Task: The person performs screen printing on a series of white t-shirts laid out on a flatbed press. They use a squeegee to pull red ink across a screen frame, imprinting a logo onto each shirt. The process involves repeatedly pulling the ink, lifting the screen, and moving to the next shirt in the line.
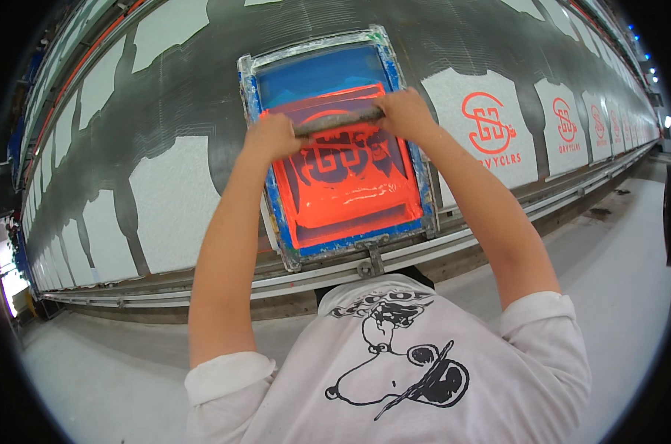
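Squeegee: a long, dark grey, ink-smeared squeegee [339, 122] lay crosswise over the screen, just above the centre of the frame.
Left hand: the left hand [274, 138] was closed, its fingers curled around the squeegee's left end.
Right hand: the right hand [406, 115] was likewise closed around the other end, slightly higher in the frame.
Ink: glossy orange-red ink [357, 196] covered much of the mesh below the bar, around a purplish emblem.
Screen: a rectangular, paint-worn blue screen frame [396, 231] sat tilted at upper centre.
Printed panels: white panels with orange-red emblems [524, 161] receded toward the right edge.
Plain panels: bare white panels [176, 200] spread across the left.
Table: the long dark grey table [202, 81] ran beneath them all.
Clothing: a white T-shirt [291, 414] with a black cartoon filled the lower centre.
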Motion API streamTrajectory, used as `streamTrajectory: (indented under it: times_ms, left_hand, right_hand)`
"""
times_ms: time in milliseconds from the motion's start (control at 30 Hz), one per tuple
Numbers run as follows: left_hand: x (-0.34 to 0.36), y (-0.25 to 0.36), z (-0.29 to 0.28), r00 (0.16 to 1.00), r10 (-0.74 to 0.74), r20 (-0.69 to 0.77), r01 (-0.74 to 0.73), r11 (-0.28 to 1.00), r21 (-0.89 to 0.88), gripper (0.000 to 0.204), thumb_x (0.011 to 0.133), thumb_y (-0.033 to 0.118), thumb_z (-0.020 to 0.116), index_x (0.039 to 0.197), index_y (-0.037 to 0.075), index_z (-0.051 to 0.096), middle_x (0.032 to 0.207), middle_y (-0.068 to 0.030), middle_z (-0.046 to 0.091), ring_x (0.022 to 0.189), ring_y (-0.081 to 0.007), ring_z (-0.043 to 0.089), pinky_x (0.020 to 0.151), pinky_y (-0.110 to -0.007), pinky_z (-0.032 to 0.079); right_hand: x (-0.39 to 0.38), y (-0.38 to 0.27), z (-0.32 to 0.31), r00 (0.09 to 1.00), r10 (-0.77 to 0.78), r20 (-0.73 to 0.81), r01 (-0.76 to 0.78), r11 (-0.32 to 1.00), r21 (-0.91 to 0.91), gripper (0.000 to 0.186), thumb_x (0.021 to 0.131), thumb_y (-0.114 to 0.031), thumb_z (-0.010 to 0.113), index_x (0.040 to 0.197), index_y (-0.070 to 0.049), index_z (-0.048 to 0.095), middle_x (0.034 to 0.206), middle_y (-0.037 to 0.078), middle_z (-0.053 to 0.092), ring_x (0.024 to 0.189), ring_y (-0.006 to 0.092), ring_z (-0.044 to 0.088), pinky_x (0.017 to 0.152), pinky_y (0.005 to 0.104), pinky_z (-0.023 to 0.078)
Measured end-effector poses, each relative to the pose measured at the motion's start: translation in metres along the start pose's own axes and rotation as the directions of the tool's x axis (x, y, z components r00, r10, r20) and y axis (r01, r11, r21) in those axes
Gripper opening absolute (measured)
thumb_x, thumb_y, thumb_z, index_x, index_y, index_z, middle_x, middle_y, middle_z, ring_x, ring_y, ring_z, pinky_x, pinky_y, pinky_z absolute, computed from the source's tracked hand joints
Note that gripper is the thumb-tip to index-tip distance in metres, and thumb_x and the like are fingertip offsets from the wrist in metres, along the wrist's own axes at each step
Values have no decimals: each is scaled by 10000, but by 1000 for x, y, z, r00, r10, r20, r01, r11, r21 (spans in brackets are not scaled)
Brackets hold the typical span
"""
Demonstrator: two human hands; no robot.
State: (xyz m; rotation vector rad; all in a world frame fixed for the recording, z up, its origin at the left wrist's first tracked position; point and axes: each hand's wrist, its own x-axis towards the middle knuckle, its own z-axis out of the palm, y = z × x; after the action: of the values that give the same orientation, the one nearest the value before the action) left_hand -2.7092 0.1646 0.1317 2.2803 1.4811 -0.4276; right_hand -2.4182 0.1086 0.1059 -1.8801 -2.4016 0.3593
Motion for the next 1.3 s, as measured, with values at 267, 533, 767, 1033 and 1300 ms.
streamTrajectory:
  times_ms: [267, 533, 767, 1033, 1300]
  left_hand:
    - [63, -22, -12, 991, 11, -131, -9, 1000, 19, 592, 751, 616, 763, 929, 52, 776, 924, -165, 749, 931, -362, 714, 793, -470, 558]
    - [-5, 10, 14, 997, -39, -60, 38, 999, -24, 450, 775, 516, 760, 957, 106, 793, 913, -137, 760, 913, -335, 729, 796, -463, 575]
    - [-148, 51, 105, 985, -25, -171, 0, 990, -144, 341, 697, 308, 757, 959, 90, 774, 896, -142, 725, 857, -350, 713, 748, -471, 567]
    - [-112, 37, 54, 962, 5, 272, 14, 998, -69, 477, 785, 525, 774, 922, 68, 770, 863, -169, 736, 863, -371, 713, 775, -475, 563]
    - [32, -11, -22, 998, -44, 48, 45, 999, -7, 533, 788, 599, 758, 964, 96, 785, 930, -167, 750, 912, -348, 724, 789, -470, 562]
  right_hand:
    - [73, 15, 15, 996, 70, -48, -72, 996, -54, 304, 802, -375, 793, 941, -109, 741, 877, 101, 729, 894, 341, 698, 778, 474, 529]
    - [2, -6, 22, 1000, 20, 10, -19, 999, -43, 238, 779, -297, 804, 924, -126, 725, 890, 86, 709, 853, 320, 704, 732, 460, 545]
    - [-158, -58, 48, 995, -55, -85, 54, 999, -3, 179, 744, -152, 759, 898, -93, 691, 875, 55, 652, 894, 255, 647, 814, 409, 470]
    - [-116, -45, 6, 976, -66, 206, 48, 995, 90, 282, 739, -351, 831, 855, -124, 711, 799, 108, 699, 816, 336, 683, 769, 465, 489]
    - [47, 10, 0, 1000, 13, -27, -13, 1000, -2, 333, 770, -442, 816, 853, -129, 737, 820, 94, 723, 838, 330, 703, 774, 475, 496]
